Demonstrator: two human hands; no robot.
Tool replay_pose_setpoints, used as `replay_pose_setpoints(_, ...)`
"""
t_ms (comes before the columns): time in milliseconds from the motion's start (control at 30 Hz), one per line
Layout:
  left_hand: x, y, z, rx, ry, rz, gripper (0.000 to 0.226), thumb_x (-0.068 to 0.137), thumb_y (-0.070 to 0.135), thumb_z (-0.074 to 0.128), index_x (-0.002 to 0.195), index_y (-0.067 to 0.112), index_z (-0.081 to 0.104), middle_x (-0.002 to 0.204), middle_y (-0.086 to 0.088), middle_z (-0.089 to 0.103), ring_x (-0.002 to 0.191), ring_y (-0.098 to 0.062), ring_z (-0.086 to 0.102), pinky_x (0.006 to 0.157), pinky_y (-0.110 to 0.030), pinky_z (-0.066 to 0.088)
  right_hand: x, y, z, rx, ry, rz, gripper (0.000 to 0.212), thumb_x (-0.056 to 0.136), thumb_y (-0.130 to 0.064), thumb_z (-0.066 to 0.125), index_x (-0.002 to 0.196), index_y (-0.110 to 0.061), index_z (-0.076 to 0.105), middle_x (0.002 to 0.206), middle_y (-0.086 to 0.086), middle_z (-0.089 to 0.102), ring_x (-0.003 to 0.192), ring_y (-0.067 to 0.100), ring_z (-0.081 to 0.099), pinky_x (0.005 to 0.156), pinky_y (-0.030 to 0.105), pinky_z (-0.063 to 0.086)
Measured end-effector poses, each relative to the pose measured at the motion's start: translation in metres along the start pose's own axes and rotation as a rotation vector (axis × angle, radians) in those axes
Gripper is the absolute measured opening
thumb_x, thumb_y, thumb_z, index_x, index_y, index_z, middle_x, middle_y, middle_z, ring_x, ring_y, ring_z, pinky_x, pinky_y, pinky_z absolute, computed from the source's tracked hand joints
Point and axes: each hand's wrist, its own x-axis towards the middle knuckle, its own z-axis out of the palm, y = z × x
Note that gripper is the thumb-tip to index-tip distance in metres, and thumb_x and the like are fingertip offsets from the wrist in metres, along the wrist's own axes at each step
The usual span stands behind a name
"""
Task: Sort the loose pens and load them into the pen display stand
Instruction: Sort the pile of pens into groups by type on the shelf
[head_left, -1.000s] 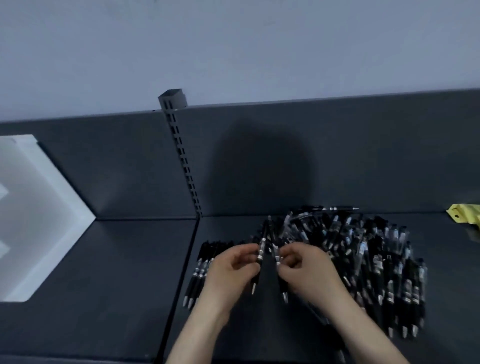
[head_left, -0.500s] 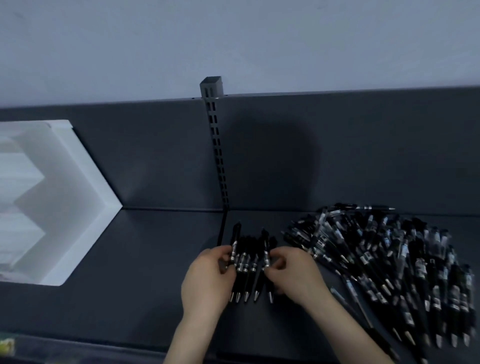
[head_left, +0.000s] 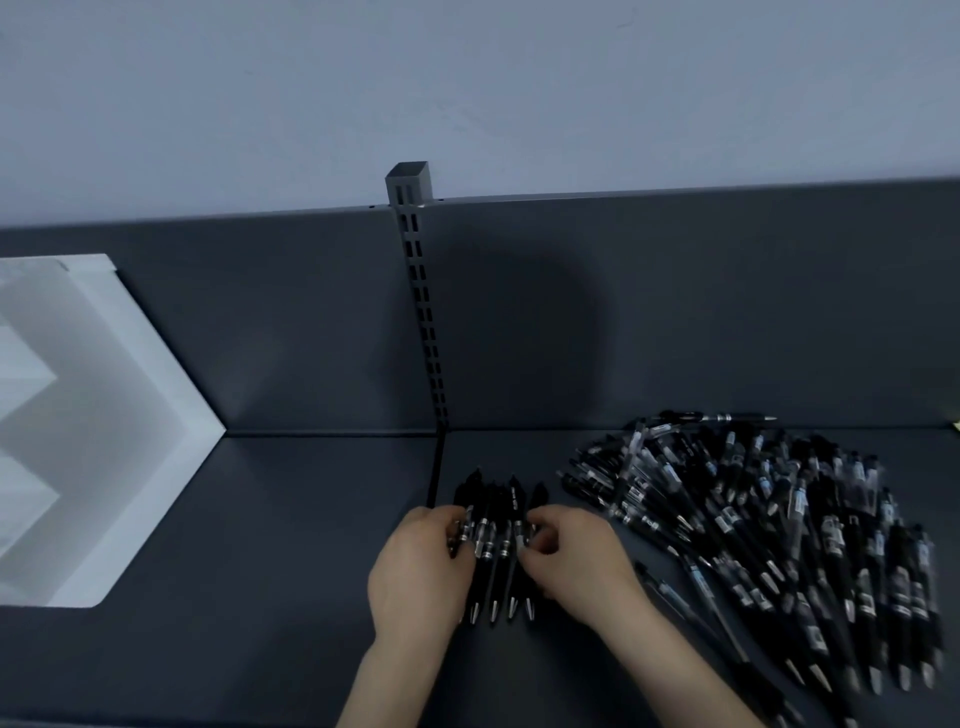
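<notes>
A small row of black pens (head_left: 496, 551) lies side by side on the dark shelf (head_left: 291, 545), tips toward me. My left hand (head_left: 415, 566) curls its fingers round the left side of that row. My right hand (head_left: 576, 561) pinches the pens at the right side of the row. A big loose heap of black pens (head_left: 769, 530) spreads over the shelf to the right. A white display stand (head_left: 88, 431) with angled sides sits at the far left.
A slotted grey upright post (head_left: 423, 312) runs down the dark back panel to the shelf seam just behind the sorted row. One pen (head_left: 722, 417) lies along the back panel above the heap. Bare shelf lies between the stand and my hands.
My view has swung right to left, so the heap sits farther right. Both hands carried their single pens left and set them into the sorted row, which they now hold together.
</notes>
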Motion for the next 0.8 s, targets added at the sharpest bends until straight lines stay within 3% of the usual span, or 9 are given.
replay_pose_setpoints(233,0.002,0.002,0.001,0.006,0.038,-0.006,0.028,0.09,0.032,0.058,0.117,0.039,0.061,0.107,0.017,0.057,0.087,-0.004,0.058,0.065,-0.022,0.047,-0.003,0.004,-0.013,0.008,0.012,-0.039,0.026,0.08,-0.018,0.061,0.105,-0.021,0.066,0.077,-0.005,0.069,0.062,0.012,0.063,0.071,0.032,0.054)
replay_pose_setpoints(400,0.008,0.012,0.005,0.018,0.06,0.016,0.033,0.09,0.031,0.059,0.122,0.038,0.059,0.11,0.018,0.058,0.087,-0.003,0.057,0.065,-0.023,0.048,-0.006,0.017,-0.033,-0.021,0.058,-0.025,0.043,0.083,-0.027,0.064,0.125,-0.028,0.058,0.086,-0.013,0.066,0.073,0.007,0.058,0.074,0.021,0.048)
replay_pose_setpoints(567,0.02,0.047,0.017,-0.027,0.042,0.182,0.032,0.09,0.03,0.06,0.121,0.035,0.061,0.104,0.019,0.057,0.087,0.0,0.056,0.066,-0.02,0.045,-0.006,0.034,-0.074,-0.05,0.172,-0.007,0.035,0.08,-0.023,0.066,0.115,-0.026,0.066,0.074,-0.013,0.064,0.074,0.005,0.059,0.075,0.022,0.049)
replay_pose_setpoints(800,0.049,0.11,0.059,0.077,-0.096,0.358,0.033,0.086,0.03,0.059,0.119,0.033,0.064,0.107,0.01,0.065,0.103,-0.014,0.06,0.079,-0.029,0.05,-0.008,0.058,-0.121,-0.118,0.262,0.048,0.031,0.081,-0.021,0.065,0.112,-0.025,0.066,0.073,-0.015,0.062,0.072,0.006,0.058,0.072,0.024,0.049)
